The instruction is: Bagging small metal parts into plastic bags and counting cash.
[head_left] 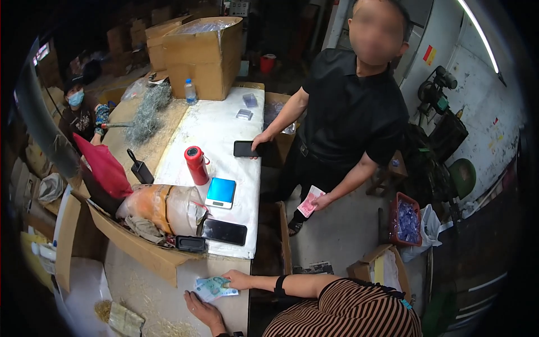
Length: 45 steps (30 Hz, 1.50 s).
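Note:
Several blue-green banknotes (210,287) lie partly fanned on the table's near end. Their right side is pinched in the fingers of my right hand (239,279), whose arm reaches in from the right with a black band on it. Just below the notes, my left hand (203,310) rests on the tabletop with its fingers stretched toward their edge. Across the table corner stands a person in a black shirt (353,112), holding a fold of pink banknotes (309,201) low in one hand and resting the other on a dark phone (245,149).
A black phone (224,232), a scale with a blue plate (221,191) and a red thermos (196,166) stand ahead. A cardboard box (140,240) borders the left. Farther back, a masked person (78,109) sits by tangled wire (149,115). A red basket (407,219) is at right.

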Each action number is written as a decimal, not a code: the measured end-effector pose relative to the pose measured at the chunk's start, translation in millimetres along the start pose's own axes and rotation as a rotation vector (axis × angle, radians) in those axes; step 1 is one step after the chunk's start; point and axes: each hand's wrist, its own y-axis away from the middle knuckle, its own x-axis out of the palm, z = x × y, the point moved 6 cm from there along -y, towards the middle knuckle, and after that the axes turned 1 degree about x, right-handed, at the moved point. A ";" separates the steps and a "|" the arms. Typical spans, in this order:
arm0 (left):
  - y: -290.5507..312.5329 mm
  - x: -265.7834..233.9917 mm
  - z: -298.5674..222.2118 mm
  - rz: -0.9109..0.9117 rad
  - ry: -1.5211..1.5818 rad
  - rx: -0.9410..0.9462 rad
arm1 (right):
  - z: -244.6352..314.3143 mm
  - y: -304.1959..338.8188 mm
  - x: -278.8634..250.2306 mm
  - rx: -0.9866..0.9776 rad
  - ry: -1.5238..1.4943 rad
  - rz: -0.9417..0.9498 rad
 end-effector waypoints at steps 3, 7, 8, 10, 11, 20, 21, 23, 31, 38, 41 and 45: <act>-3.3 -2.2 -7.3 0.008 0.003 -0.005 | -8.1 -4.1 1.0 0.010 0.001 0.030; 0.6 -5.3 0.2 0.004 -0.020 -0.014 | -3.7 -2.1 6.8 -0.009 -0.065 0.039; 1.9 -5.0 3.6 0.001 -0.034 -0.022 | -1.0 -2.7 8.4 -0.033 -0.040 0.020; 1.9 1.0 10.6 -0.008 -0.068 -0.047 | -12.4 -9.6 7.6 -0.117 0.053 -0.013; 2.5 7.3 11.2 -0.051 -0.054 0.010 | -27.2 -13.5 12.9 -0.177 0.114 -0.020; -9.5 -15.1 -38.3 0.141 -0.045 -0.011 | -11.4 19.2 -7.1 0.081 -0.214 -0.006; -10.0 -20.2 -52.7 0.143 -0.059 -0.007 | -9.3 26.7 -14.9 0.076 -0.282 -0.070; -8.9 -28.7 -98.8 0.170 0.239 0.135 | -25.7 45.0 -23.5 0.110 -0.366 -0.123; -140.4 13.1 -202.1 0.184 -0.054 0.333 | -31.0 87.7 -88.1 0.103 -0.447 -0.361; -206.3 47.5 -164.3 0.375 -0.474 0.099 | 8.1 57.0 -148.4 -0.026 -0.368 -0.652; -206.4 50.3 -155.8 0.312 -0.435 0.217 | 7.3 24.9 -164.8 -0.080 -0.318 -0.691; -204.3 51.4 -163.3 0.336 -0.401 0.194 | -0.3 -9.0 -178.7 -0.054 -0.371 -0.798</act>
